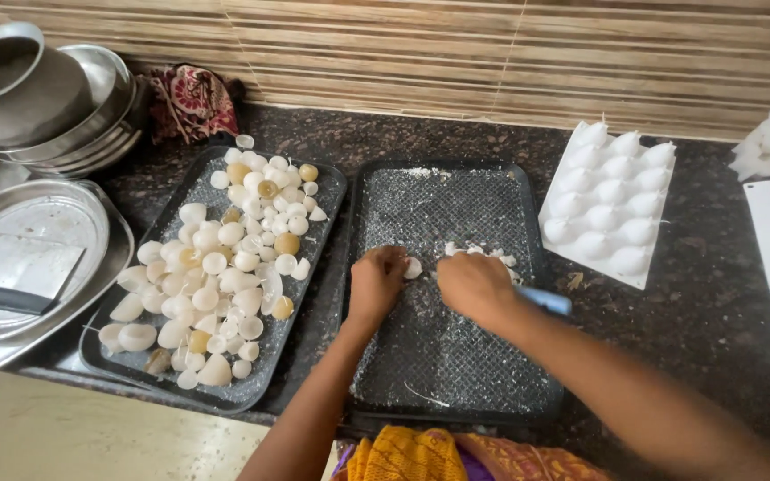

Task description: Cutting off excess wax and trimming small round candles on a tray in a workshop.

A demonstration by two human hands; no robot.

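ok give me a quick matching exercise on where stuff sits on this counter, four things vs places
Things:
1. left tray
2. white mould
3. steel bowls
4. flat scraper

Places:
a. far left corner
b. right of the middle tray
c. on the steel plate
d. heaped with pale shells

Pairs: 1-d, 2-b, 3-a, 4-c
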